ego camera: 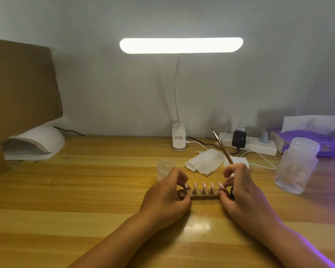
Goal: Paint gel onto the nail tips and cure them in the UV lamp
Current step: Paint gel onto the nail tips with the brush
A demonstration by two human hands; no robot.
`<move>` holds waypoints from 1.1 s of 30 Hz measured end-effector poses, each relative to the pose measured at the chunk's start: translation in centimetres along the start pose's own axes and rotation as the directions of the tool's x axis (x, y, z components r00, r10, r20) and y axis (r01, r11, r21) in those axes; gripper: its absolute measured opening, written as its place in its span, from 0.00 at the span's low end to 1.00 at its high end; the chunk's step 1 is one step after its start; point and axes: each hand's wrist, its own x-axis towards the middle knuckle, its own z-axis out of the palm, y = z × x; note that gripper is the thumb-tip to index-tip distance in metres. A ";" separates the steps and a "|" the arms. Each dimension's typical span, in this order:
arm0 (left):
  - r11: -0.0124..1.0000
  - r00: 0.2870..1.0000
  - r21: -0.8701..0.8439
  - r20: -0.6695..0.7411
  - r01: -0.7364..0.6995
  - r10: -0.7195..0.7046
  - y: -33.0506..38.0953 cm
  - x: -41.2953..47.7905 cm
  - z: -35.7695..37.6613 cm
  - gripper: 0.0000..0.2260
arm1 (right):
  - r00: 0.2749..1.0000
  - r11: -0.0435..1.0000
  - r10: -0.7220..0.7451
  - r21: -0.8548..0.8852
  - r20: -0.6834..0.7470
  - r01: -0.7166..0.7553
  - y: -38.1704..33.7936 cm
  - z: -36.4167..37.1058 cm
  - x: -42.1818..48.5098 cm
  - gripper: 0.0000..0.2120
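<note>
A dark holder bar (203,197) lies on the wooden desk (85,190) and carries several pink nail tips (203,185) on small metal stands. My left hand (166,198) pinches the bar's left end between thumb and fingers. My right hand (244,196) pinches the right end, and a thin brush (221,147) held in the same hand sticks up and away from me. The white UV lamp (35,143) sits at the far left of the desk, its opening facing right. A small dark gel bottle (231,192) shows partly behind my right hand.
A small clear cup (165,168) stands behind my left hand. A crumpled tissue (203,161) lies behind the bar. A clear plastic bottle (296,165) stands at right, with a purple tissue box (309,141), a power strip (249,144), the desk lamp base (179,139) and a cardboard sheet (21,84).
</note>
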 end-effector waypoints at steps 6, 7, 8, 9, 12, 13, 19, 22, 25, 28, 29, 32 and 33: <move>1.000 1.000 -0.018 -0.010 0.003 -0.003 0.2 0.0 0.0 0.17 | 1.000 1.000 -0.001 -0.002 -0.014 0.001 -0.1 0.2 0.3 0.22; 1.000 1.000 -0.019 -0.009 0.003 -0.004 0.2 0.0 -0.1 0.17 | 1.000 1.000 -0.001 -0.006 -0.013 0.001 -0.1 0.2 0.2 0.22; 1.000 1.000 -0.016 -0.010 0.003 -0.004 0.2 -0.1 -0.1 0.17 | 1.000 1.000 -0.001 -0.011 -0.012 0.001 -0.1 0.2 0.2 0.22; 1.000 1.000 -0.011 -0.014 0.001 -0.001 0.3 -0.2 -0.2 0.18 | 1.000 1.000 -0.002 -0.017 -0.015 0.001 -0.1 0.2 0.1 0.22; 1.000 0.999 0.012 -0.046 -0.010 0.010 0.4 -0.3 -0.3 0.19 | 0.999 1.000 -0.004 -0.001 -0.051 0.004 -0.3 -0.1 -0.2 0.25; 1.000 0.998 0.021 -0.057 -0.012 0.014 0.5 -0.4 -0.4 0.18 | 0.996 1.000 -0.003 0.017 -0.084 0.005 -0.4 -0.3 -0.3 0.25; 0.999 0.995 0.040 -0.098 -0.010 0.014 0.7 -0.2 -0.4 0.17 | 0.931 0.993 -0.106 0.005 -0.350 0.115 -1.9 -1.4 -0.1 0.16; 0.999 0.990 0.045 -0.139 -0.028 0.034 0.6 -0.3 -0.3 0.19 | 0.890 0.978 -0.202 -0.042 -0.410 0.203 -2.3 -2.5 -0.1 0.18; 0.994 0.967 0.069 -0.237 -0.080 0.094 0.7 -0.6 -0.3 0.19 | 0.850 0.978 -0.167 0.027 -0.500 0.208 -2.8 -3.7 0.1 0.14; 0.987 0.927 0.098 -0.341 -0.128 0.154 0.9 -0.7 -0.3 0.18 | 0.811 0.973 -0.140 0.075 -0.568 0.220 -3.7 -4.3 0.2 0.08; 0.987 0.906 0.093 -0.393 -0.129 0.155 0.9 -0.7 -0.4 0.17 | 0.803 0.969 -0.114 0.112 -0.585 0.219 -4.0 -4.4 0.2 0.07; 0.999 0.837 0.029 -0.545 -0.040 0.050 0.4 -0.2 -0.9 0.19 | 0.803 0.950 0.009 0.257 -0.596 0.180 -4.8 -4.4 0.3 0.09; 1.000 0.831 -0.001 -0.556 0.004 -0.004 0.1 0.1 -1.1 0.20 | 0.806 0.937 0.056 0.310 -0.589 0.162 -4.9 -4.1 0.2 0.09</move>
